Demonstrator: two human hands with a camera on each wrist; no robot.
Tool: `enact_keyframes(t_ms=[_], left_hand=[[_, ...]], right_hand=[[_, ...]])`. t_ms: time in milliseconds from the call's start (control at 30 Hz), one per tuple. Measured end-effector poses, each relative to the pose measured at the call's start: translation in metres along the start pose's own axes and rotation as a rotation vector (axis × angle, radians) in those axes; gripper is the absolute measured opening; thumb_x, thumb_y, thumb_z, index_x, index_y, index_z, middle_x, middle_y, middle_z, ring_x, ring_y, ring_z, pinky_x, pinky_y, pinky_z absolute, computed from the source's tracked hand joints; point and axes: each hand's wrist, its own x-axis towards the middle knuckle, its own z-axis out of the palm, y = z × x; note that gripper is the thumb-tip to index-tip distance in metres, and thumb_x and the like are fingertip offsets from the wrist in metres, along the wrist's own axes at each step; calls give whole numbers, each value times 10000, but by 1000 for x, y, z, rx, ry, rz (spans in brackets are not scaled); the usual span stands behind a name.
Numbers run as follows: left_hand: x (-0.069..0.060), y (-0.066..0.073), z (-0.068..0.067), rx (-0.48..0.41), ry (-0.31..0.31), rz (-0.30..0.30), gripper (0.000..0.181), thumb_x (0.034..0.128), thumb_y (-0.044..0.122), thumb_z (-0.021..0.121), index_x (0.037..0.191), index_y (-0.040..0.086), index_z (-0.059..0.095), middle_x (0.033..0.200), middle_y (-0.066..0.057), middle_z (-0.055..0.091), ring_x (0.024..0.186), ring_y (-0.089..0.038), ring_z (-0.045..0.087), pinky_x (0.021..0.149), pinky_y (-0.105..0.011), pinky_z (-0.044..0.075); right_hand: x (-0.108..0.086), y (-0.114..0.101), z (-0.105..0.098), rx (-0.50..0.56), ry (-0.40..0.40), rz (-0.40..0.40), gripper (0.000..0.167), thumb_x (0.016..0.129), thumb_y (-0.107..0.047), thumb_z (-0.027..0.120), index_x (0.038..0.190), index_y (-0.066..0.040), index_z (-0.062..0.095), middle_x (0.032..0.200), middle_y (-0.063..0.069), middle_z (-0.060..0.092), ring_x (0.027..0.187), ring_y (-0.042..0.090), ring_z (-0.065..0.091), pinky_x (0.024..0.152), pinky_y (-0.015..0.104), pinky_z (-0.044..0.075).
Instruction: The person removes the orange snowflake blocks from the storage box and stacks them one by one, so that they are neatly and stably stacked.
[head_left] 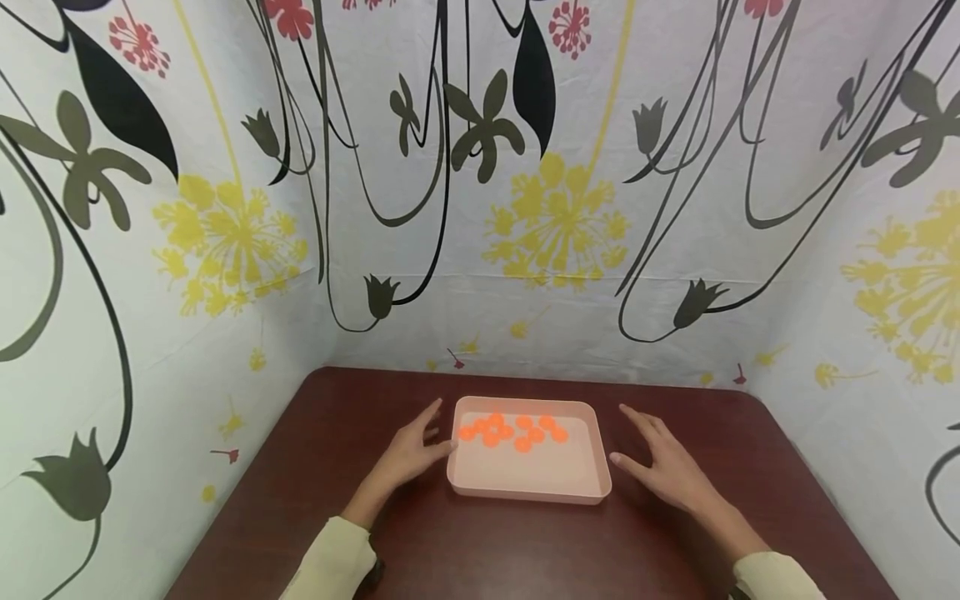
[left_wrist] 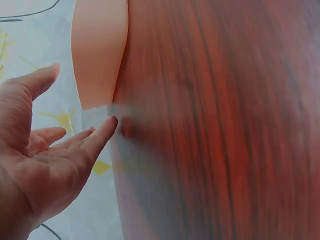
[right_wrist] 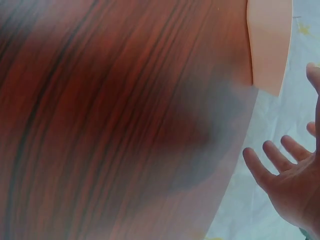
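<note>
A shallow pink tray [head_left: 525, 478] with rounded corners stands on the dark red-brown table. Several flat, round orange pieces [head_left: 522, 445] lie inside it, grouped toward its far side; their exact kind cannot be told. My left hand [head_left: 409, 455] is beside the tray's left side with fingers spread, its thumb close to the rim. A small gap shows between that thumb and the tray wall [left_wrist: 100, 55] in the left wrist view. On the right, my right hand [head_left: 667, 468] is held apart from the tray, fingers extended. Neither hand holds anything.
The wood-grain table [head_left: 495, 550] has rounded far corners. White cloth [head_left: 435, 250] printed with flowers and stems hangs behind the table and along both sides. Light-coloured sleeves [head_left: 333, 560] cover both forearms.
</note>
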Motion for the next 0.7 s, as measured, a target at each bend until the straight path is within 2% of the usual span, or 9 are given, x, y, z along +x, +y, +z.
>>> enact_keyframes(t_ms=[167,300,400,533,700], left_hand=[[1,4,8,-72,13,-26,813,962,258,786,1655,182,368,1643,-211,460,1409,-446,578,1060,-541,572],[1,8,14,-127,-2,-23,721,965,158,771,1611,168,451,1637,-198,471,1412,-436,579,1032,-506,594],[0,9,17,-145,-9,-16,674,962,86,751,1582,126,488,1630,-211,474,1410,-438,579,1010,-488,606],[2,9,22,-126,-20,-22,637,960,51,737,1557,98,519,1628,-222,472,1399,-432,590,1002,-462,612],[2,11,23,-116,-9,-24,607,952,24,731,1528,41,539,1596,-266,490,1368,-451,610,990,-457,616]], right_hand=[[4,-5,10,43,-18,13,834,965,-441,763,1664,-293,332,1512,194,492,1260,428,626,877,588,605],[9,-13,16,148,-45,68,770,973,-364,771,1638,-271,396,1560,210,489,1239,428,657,841,500,643],[13,-20,18,236,-80,125,728,972,-325,777,1615,-241,446,1593,208,480,1228,416,675,890,506,633],[16,-25,22,275,-110,170,726,968,-351,779,1610,-240,459,1605,205,463,1230,403,676,975,575,589],[20,-32,28,262,-94,150,725,963,-381,780,1601,-217,478,1579,256,456,1202,414,673,978,592,579]])
